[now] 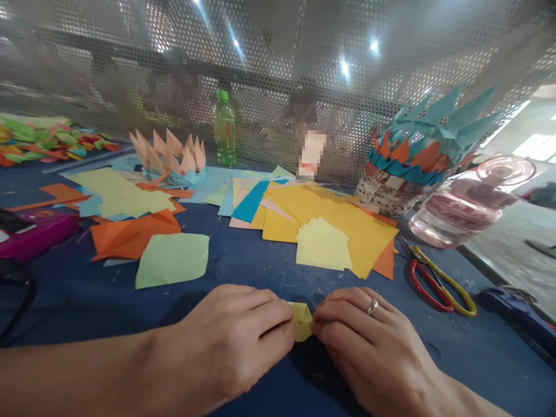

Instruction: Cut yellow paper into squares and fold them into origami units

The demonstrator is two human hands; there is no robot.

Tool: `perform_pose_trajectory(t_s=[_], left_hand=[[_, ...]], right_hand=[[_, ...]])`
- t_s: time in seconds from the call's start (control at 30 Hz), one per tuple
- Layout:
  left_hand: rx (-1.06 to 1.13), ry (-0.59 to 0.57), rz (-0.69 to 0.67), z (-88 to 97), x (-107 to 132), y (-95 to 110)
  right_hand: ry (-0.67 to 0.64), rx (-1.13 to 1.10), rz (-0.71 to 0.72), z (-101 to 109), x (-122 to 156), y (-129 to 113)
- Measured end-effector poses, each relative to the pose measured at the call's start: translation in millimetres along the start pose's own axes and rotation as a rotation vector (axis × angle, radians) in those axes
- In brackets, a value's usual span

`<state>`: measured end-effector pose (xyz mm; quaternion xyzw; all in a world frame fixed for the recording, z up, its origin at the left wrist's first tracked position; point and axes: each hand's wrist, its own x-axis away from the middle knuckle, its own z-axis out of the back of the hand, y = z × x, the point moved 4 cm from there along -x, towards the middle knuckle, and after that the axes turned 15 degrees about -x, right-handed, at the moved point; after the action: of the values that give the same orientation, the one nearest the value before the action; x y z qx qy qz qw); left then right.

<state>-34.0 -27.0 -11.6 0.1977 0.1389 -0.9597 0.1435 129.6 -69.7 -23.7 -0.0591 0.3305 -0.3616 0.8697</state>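
Note:
A small piece of folded yellow paper (302,320) sits at the bottom middle of the view, pinched from both sides. My left hand (230,341) grips its left end, and my right hand (365,341), with a ring on one finger, grips the right end. Both hands rest low over the dark blue table top (260,272). Just beyond them lie a loose pale green paper piece (172,260) and a stack of yellow and coloured paper sheets (324,226). The fingers hide part of the folded paper.
Loose orange and pale paper sheets (130,231) lie to the left. Red-and-yellow scissors (438,284) lie to the right. Folded paper models (169,156), a green-capped bottle (225,128), a spiky paper construction (423,145) and a pink bottle (469,202) stand behind, before a perforated metal screen (278,52).

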Motion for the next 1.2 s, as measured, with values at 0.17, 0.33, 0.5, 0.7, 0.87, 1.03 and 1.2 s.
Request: perform_pose_trajectory(t_s=[0.17, 0.33, 0.5, 0.7, 0.87, 1.03, 1.2], left_hand=[[0.013, -0.018, -0.015, -3.4, 2, 0], [0.014, -0.011, 0.006, -3.3, 3, 0], [0.043, -0.030, 0.001, -3.3, 2, -1], [0.139, -0.093, 0.081, -7.6, -2, -2], [0.282, -0.060, 0.189, -15.3, -3, -4], [0.436, -0.026, 0.388, -20.2, -7, -9], [0.404, -0.099, 0.464, -23.6, -10, -10]], right_hand=[[-0.020, -0.034, -0.070, 3, -4, -4], [-0.008, -0.027, -0.047, 3, -6, -3], [-0.022, -0.016, -0.013, 0, -3, -1], [0.017, -0.060, -0.080, -2, -3, -1], [0.039, -0.114, -0.198, -1, -5, 2], [0.040, -0.187, -0.325, -3, -4, 7], [0.014, -0.265, -0.453, -5, -2, 11]])
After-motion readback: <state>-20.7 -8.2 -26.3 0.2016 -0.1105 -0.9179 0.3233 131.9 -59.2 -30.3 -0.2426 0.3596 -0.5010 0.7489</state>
